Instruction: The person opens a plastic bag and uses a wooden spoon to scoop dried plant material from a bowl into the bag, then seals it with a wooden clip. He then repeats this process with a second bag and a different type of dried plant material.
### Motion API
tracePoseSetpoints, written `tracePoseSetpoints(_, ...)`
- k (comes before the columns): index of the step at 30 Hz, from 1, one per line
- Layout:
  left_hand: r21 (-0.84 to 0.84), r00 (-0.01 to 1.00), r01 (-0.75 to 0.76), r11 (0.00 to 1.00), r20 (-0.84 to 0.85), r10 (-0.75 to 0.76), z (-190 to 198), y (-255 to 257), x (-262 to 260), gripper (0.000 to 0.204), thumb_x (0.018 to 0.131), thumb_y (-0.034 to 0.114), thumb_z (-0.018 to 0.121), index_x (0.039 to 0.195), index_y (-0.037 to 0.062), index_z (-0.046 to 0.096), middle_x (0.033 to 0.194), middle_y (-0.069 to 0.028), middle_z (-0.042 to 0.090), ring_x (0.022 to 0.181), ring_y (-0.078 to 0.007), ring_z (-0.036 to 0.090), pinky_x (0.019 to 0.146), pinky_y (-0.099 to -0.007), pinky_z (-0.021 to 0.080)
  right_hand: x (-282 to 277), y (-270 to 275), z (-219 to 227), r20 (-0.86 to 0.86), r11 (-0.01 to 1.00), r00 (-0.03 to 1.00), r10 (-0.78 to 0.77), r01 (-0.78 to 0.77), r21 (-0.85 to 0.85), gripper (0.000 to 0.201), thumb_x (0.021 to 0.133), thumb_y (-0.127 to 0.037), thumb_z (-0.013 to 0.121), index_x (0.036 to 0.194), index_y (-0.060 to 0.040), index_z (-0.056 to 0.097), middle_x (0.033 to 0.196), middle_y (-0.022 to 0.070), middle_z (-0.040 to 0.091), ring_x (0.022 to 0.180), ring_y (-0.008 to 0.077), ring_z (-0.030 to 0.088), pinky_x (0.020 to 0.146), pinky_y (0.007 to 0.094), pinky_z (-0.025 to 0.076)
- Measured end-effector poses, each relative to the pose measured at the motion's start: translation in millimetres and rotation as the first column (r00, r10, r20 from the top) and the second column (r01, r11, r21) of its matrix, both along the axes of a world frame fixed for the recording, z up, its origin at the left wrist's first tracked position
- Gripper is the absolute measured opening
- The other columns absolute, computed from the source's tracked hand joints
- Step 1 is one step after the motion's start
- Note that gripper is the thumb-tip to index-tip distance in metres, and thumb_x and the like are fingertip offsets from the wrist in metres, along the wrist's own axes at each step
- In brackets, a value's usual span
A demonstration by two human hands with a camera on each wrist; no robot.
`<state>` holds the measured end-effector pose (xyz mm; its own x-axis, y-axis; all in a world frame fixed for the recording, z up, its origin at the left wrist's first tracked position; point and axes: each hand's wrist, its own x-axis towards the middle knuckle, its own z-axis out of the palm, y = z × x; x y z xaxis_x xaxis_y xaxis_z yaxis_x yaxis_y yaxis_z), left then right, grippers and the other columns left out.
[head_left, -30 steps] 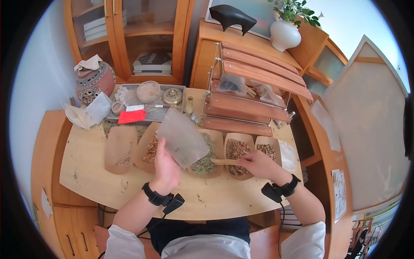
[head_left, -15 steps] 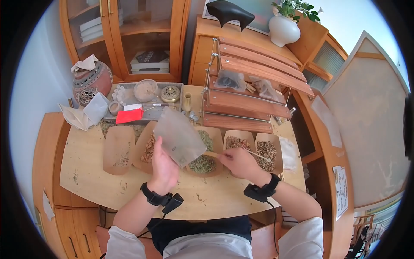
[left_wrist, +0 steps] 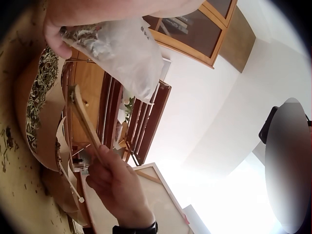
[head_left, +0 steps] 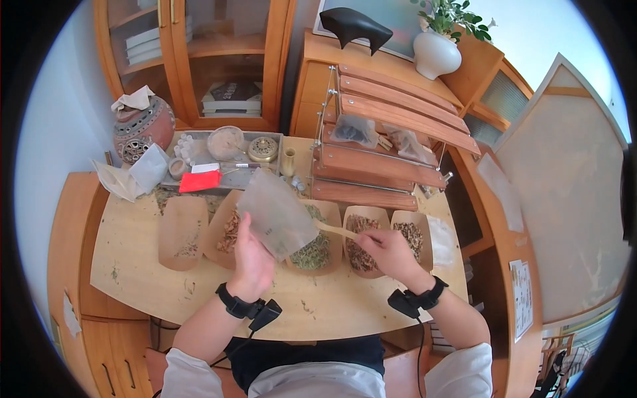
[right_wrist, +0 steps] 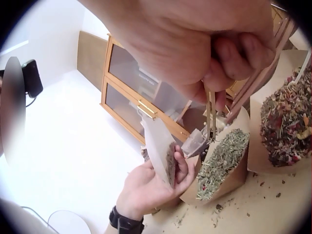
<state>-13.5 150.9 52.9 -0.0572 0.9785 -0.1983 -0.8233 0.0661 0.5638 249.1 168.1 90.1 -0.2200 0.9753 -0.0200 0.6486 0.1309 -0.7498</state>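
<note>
My left hand (head_left: 253, 265) holds a translucent pouch (head_left: 275, 215) between thumb and fingers, tilted over the trays. Dried herbs (left_wrist: 80, 33) show inside the pouch in the left wrist view. My right hand (head_left: 388, 252) pinches a slim wooden scoop (head_left: 337, 229) by its end, above the tray of mixed dried petals (right_wrist: 287, 122). The scoop's tip points left, beside the pouch's right edge in the head view, with a little plant matter on it in the left wrist view. Below lies a paper tray of green dried herb (right_wrist: 222, 163).
Beside these stand more paper trays: one nearly bare (head_left: 182, 229), one of brown pieces (head_left: 229, 232), one of speckled bits (head_left: 410, 235). Behind are a grey tray (head_left: 232, 182) with a red packet (head_left: 200, 181) and a slatted wooden rack (head_left: 378, 159). Loose crumbs dot the table (head_left: 219, 312).
The scoop has gone from low over the green herb up to the pouch's edge, then drawn slightly back right with my right hand. My left hand and the pouch stay nearly still.
</note>
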Motion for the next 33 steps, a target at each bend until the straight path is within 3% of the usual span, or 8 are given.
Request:
tracePoseSetpoints(2, 0.007, 1.0, 0.01, 1.0, 0.005, -0.01, -2, 0, 0, 0.056, 0.104, 0.043, 0.039, 0.148, 0.0092, 0.034, 0.148, -0.006, 0.044, 0.136, -0.0237, 0.042, 0.114, -0.0429, 0.032, 6, 0, 12, -0.04, 1.0, 0.999, -0.017, 0.016, -0.019, 0.029, 0.096, -0.025, 0.063, 0.104, 0.0014, 0.071, 0.067, 0.0077, 0.061, 0.065, 0.0095, 0.056, 0.063, 0.0307, 0.048)
tracePoseSetpoints(6, 0.003, 0.999, 0.054, 0.999, 0.0, -0.054, 0, 0, 1, 0.056, 0.104, 0.042, 0.037, 0.149, 0.009, 0.033, 0.149, -0.0065, 0.043, 0.137, -0.0241, 0.041, 0.114, -0.0433, 0.031, 2, -3, 53, -0.148, 0.995, 0.986, -0.081, 0.07, -0.076, 0.027, 0.097, -0.017, 0.061, 0.105, 0.0075, 0.07, 0.088, 0.0029, 0.07, 0.083, 0.0066, 0.06, 0.076, 0.0229, 0.049)
tracePoseSetpoints(9, -0.021, 0.996, 0.091, 0.996, -0.002, -0.091, 4, -1, 4, 0.055, 0.105, 0.04, 0.035, 0.15, 0.009, 0.031, 0.15, -0.0069, 0.042, 0.138, -0.0244, 0.04, 0.115, -0.044, 0.03, -1, 0, 66, -0.218, 0.997, 0.975, -0.05, 0.034, -0.076, 0.026, 0.097, -0.017, 0.061, 0.104, 0.007, 0.07, 0.089, 0.0027, 0.07, 0.083, 0.0051, 0.059, 0.076, 0.0227, 0.048)
tracePoseSetpoints(19, 0.035, 0.985, 0.174, 0.984, -0.019, -0.174, 4, -3, 5, 0.057, 0.105, 0.043, 0.035, 0.149, 0.0067, 0.032, 0.15, -0.0082, 0.042, 0.138, -0.0246, 0.041, 0.115, -0.0432, 0.031, -30, -8, 65, -0.047, 0.999, 0.998, 0.047, -0.047, -0.008, 0.029, 0.096, -0.021, 0.064, 0.107, 0.0053, 0.069, 0.082, 0.0052, 0.07, 0.077, 0.0061, 0.058, 0.071, 0.026, 0.05)
tracePoseSetpoints(22, 0.034, 0.985, 0.175, 0.984, -0.009, -0.174, 5, -4, 4, 0.057, 0.105, 0.042, 0.035, 0.149, 0.0069, 0.032, 0.15, -0.0081, 0.043, 0.138, -0.0245, 0.042, 0.115, -0.0433, 0.032, -31, -15, 68, 0.017, 0.987, 0.999, 0.051, -0.053, 0.149, 0.03, 0.094, -0.026, 0.066, 0.106, 0.0011, 0.071, 0.064, 0.0102, 0.065, 0.052, 0.0113, 0.057, 0.055, 0.031, 0.048)
tracePoseSetpoints(29, 0.046, 0.999, -0.023, 0.999, 0.041, 0.021, 3, 2, -2, 0.056, 0.104, 0.044, 0.037, 0.147, 0.0092, 0.036, 0.146, -0.006, 0.046, 0.135, -0.0237, 0.044, 0.113, -0.0434, 0.034, -8, -17, 69, -0.088, 0.998, 0.994, -0.06, 0.061, 0.011, 0.03, 0.093, -0.026, 0.066, 0.106, 0.0009, 0.071, 0.076, 0.0138, 0.069, 0.067, 0.0113, 0.062, 0.065, 0.0281, 0.05)
tracePoseSetpoints(30, 0.047, 0.998, -0.047, 0.998, 0.055, 0.044, 2, 2, -5, 0.056, 0.103, 0.044, 0.038, 0.147, 0.0093, 0.037, 0.146, -0.0059, 0.046, 0.135, -0.0236, 0.044, 0.112, -0.0435, 0.034, -10, -17, 69, 0.061, 0.999, 0.998, -0.028, 0.025, 0.037, 0.026, 0.091, -0.023, 0.066, 0.104, -0.0014, 0.072, 0.078, 0.0142, 0.07, 0.067, 0.018, 0.066, 0.065, 0.0304, 0.052)
tracePoseSetpoints(33, 0.038, 0.992, -0.094, 0.995, 0.083, 0.091, 3, 4, -9, 0.055, 0.103, 0.044, 0.038, 0.146, 0.0095, 0.038, 0.145, -0.006, 0.047, 0.134, -0.0239, 0.044, 0.113, -0.0431, 0.033, -21, -22, 52, 0.26, 0.984, 0.954, 0.147, -0.168, 0.061, 0.021, 0.091, -0.018, 0.067, 0.104, -0.002, 0.072, 0.076, 0.0097, 0.069, 0.065, 0.018, 0.065, 0.06, 0.0303, 0.05)
